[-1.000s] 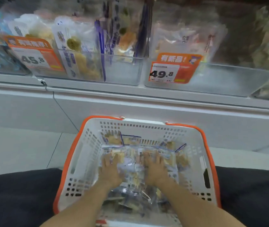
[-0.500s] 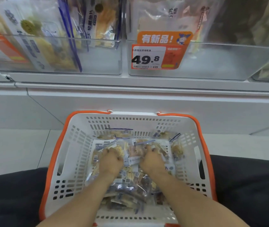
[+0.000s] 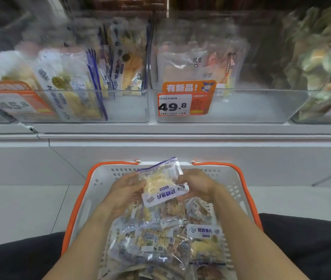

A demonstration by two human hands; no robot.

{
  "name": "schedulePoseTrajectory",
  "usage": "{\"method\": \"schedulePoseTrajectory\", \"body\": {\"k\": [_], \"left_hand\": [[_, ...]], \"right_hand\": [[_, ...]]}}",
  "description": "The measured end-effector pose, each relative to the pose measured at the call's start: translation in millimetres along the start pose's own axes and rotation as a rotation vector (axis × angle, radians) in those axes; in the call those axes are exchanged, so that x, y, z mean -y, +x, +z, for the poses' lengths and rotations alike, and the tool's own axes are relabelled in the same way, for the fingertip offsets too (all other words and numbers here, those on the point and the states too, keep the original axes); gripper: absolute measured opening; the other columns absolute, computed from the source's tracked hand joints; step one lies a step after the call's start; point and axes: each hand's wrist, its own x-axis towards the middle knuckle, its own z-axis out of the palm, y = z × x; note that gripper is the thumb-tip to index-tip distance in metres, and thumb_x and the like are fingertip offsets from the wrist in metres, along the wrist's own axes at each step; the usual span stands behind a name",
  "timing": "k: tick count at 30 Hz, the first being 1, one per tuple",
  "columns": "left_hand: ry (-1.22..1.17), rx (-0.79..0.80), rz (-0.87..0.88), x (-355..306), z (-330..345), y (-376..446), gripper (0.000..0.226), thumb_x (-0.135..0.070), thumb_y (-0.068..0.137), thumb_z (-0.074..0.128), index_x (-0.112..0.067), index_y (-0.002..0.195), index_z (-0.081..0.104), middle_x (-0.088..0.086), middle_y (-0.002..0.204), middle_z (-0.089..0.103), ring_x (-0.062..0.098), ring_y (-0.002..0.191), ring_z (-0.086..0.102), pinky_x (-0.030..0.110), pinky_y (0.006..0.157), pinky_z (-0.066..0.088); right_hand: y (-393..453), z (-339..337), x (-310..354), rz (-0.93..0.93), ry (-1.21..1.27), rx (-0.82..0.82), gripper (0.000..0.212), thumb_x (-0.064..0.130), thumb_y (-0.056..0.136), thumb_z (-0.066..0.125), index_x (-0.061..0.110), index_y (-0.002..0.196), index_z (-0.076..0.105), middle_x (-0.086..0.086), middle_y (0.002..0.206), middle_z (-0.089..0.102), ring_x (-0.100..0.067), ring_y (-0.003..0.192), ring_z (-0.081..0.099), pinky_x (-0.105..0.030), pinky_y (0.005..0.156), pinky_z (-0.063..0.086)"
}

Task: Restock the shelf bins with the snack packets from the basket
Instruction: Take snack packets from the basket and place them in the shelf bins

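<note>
A white basket with an orange rim (image 3: 75, 207) sits on the floor in front of me, piled with several clear snack packets (image 3: 160, 239). Above its far end I hold one clear packet (image 3: 163, 181) with a purple zip edge and a white label. My left hand (image 3: 123, 190) grips its left side and my right hand (image 3: 196, 183) pinches its right side. Two clear shelf bins stand behind: the left bin (image 3: 128, 110) holds upright packets, the middle bin (image 3: 251, 106) with the 49.8 tag (image 3: 182, 102) holds a few at its back.
A white shelf ledge (image 3: 180, 130) runs across below the bins. Another bin (image 3: 322, 77) of greenish packets stands at the right. An orange 45.8 tag (image 3: 17, 100) hangs at the left. Dark trouser legs (image 3: 306, 245) flank the basket on the pale floor.
Both hands were pressed into the pile in the basket; now they have lifted one packet up above the basket's far end. The view has tilted up toward the bins.
</note>
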Motion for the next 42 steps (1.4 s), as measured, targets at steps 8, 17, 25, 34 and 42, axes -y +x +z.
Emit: {"method": "schedulePoseTrajectory", "body": {"k": [8, 17, 25, 34, 42], "left_hand": [[0.271, 0.023, 0.249, -63.3, -21.5, -23.8, 0.011, -0.009, 0.092, 0.069, -0.005, 0.098, 0.061, 0.01, 0.085, 0.069, 0.026, 0.081, 0.064, 0.04, 0.076, 0.051], [0.668, 0.003, 0.551, -134.8, -6.5, -85.2, 0.015, -0.011, 0.078, 0.084, -0.023, 0.086, 0.078, 0.006, 0.077, 0.072, 0.015, 0.062, 0.067, 0.03, 0.062, 0.057], [0.492, -0.634, 1.123, -194.7, -24.2, -105.5, 0.02, -0.022, 0.097, 0.06, -0.023, 0.117, 0.063, -0.014, 0.113, 0.059, 0.002, 0.108, 0.054, 0.019, 0.095, 0.041], [1.077, -0.473, 1.0, -220.5, -56.6, -48.4, 0.066, -0.043, 0.098, 0.049, -0.027, 0.157, 0.024, -0.002, 0.167, 0.009, 0.017, 0.153, -0.009, 0.039, 0.122, -0.003], [1.091, -0.458, 1.055, -215.8, -64.6, -39.6, 0.065, -0.049, 0.101, 0.041, -0.034, 0.158, 0.015, -0.009, 0.167, 0.0, 0.009, 0.151, -0.018, 0.027, 0.117, -0.016]], "right_hand": [[-22.1, 31.1, 41.7, -0.259, -0.159, 0.031, 0.018, 0.016, 0.085, 0.08, 0.013, 0.093, 0.064, -0.007, 0.099, 0.074, -0.017, 0.086, 0.071, -0.025, 0.072, 0.051], [-73.9, 68.1, 110.7, -0.484, -0.583, 0.082, 0.048, 0.018, 0.075, 0.089, 0.027, 0.117, 0.067, -0.001, 0.1, 0.073, -0.023, 0.083, 0.072, -0.038, 0.081, 0.06], [-111.9, 99.8, 180.6, -1.083, -0.686, -0.519, 0.026, 0.023, 0.079, 0.085, 0.021, 0.09, 0.062, 0.014, 0.077, 0.064, -0.009, 0.07, 0.06, -0.024, 0.064, 0.05], [-77.4, 123.0, 281.2, -0.985, -1.166, -0.782, 0.034, 0.004, 0.092, 0.06, 0.008, 0.123, 0.046, -0.017, 0.105, 0.061, -0.039, 0.096, 0.058, -0.039, 0.071, 0.043], [-15.1, 138.8, 322.3, -0.656, -1.755, -0.946, 0.023, 0.002, 0.092, 0.053, 0.013, 0.107, 0.068, -0.007, 0.103, 0.065, -0.026, 0.089, 0.053, -0.034, 0.08, 0.036]]}}
